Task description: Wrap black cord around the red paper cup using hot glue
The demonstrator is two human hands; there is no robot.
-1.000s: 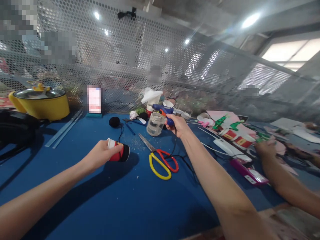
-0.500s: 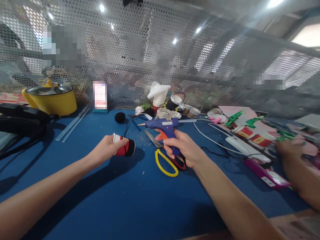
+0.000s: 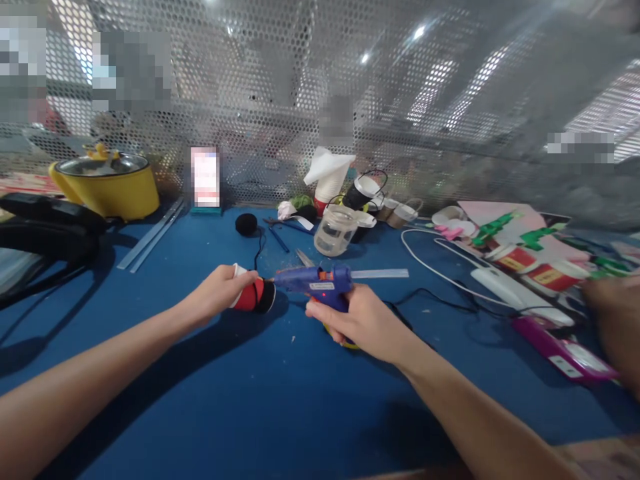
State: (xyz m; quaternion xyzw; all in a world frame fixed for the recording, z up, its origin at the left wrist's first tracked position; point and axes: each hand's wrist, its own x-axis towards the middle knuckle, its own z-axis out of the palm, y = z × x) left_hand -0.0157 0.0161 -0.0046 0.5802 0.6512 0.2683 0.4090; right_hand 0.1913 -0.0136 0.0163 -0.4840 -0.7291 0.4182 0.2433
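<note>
Fingers [image 3: 246, 277] of the left hand [image 3: 216, 295] clamp a red-and-white paper cup [image 3: 245, 299] above the blue desk [image 3: 250, 407]; the right hand's [image 3: 365, 327] grip a blue plastic glue gun [image 3: 327, 285]. 1 cup end looks black-wound; red remains uncovered, with yarn left on the round black ball [image 3: 246, 225].

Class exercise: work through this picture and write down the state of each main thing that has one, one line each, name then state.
Left grip: closed around paper cup
Right grip: closed around glue gun
Paper cup: tilted sideways
Glue gun: switched on, red light lit
Glue stick: jutting from the glue gun's back
Black yarn ball: strand trailing out
Scissors: mostly hidden, open or shut unclear
Phone: upright, lit
Yellow pot: lid on
</note>
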